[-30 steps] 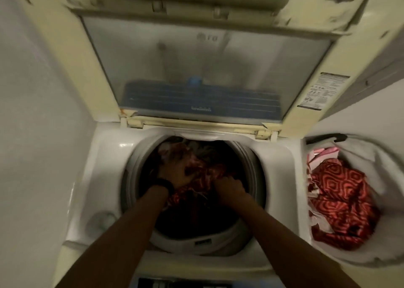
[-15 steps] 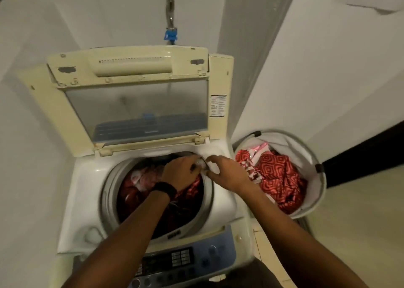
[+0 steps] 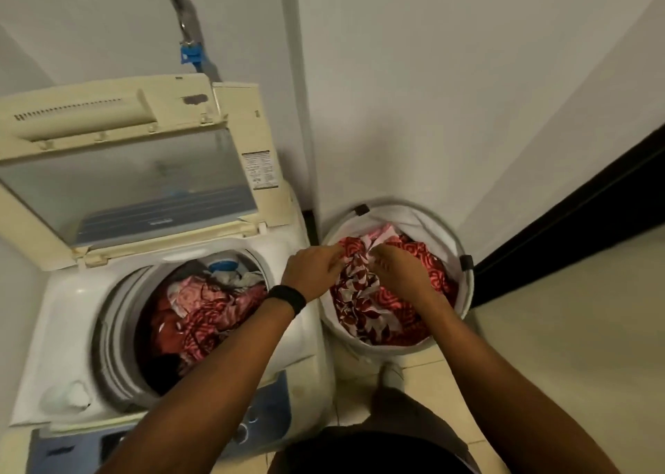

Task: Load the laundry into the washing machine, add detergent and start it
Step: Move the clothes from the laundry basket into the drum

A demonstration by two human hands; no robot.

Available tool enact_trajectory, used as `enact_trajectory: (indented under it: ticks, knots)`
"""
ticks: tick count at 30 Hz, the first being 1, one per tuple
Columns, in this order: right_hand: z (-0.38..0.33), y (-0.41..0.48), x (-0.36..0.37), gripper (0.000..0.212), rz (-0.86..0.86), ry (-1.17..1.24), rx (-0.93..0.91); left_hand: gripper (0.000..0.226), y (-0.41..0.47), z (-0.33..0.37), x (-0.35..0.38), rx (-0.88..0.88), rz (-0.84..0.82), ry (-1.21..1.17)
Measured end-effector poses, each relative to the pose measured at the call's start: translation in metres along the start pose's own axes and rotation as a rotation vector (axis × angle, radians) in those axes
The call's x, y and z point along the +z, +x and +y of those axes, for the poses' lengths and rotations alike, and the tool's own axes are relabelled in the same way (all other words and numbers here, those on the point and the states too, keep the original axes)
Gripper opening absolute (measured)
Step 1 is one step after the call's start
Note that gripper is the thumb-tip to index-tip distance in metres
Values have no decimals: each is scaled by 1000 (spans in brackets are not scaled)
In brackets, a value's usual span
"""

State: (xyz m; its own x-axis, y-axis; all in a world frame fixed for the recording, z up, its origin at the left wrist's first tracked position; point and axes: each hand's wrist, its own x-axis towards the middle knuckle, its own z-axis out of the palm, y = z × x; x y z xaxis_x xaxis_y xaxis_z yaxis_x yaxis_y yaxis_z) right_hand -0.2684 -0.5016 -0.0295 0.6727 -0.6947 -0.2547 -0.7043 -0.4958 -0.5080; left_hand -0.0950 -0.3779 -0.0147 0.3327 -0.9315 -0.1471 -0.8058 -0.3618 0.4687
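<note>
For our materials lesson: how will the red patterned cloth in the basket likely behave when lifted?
Probably floppy: the cloth bunches into folds between the left hand and right hand. Likely light for its bulk: it looks thin and crumpled.

Black wristband (image 3: pixel 288 299) (left wrist), bare forearms (image 3: pixel 230 358), dark garment (image 3: pixel 378 452)

A tap (image 3: pixel 187 24) with a blue fitting (image 3: pixel 190 56) hangs on the white wall (image 3: pixel 431 95), well above the left hand (image 3: pixel 311 270). A dark strip (image 3: pixel 575 218) runs along the wall's foot, right of the right hand (image 3: pixel 399 272). Pale floor tiles (image 3: pixel 557 347) lie below it.
</note>
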Motion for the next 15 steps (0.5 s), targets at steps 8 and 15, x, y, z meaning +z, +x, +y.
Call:
enact_trajectory:
  ticks: [8, 15]
  knots:
    - [88, 36, 19, 37, -298, -42, 23, 31, 37, 29, 71, -144, -130, -12]
    - [114, 33, 50, 48, -500, -309, 33, 30, 35, 30, 116, -314, -276, -143]
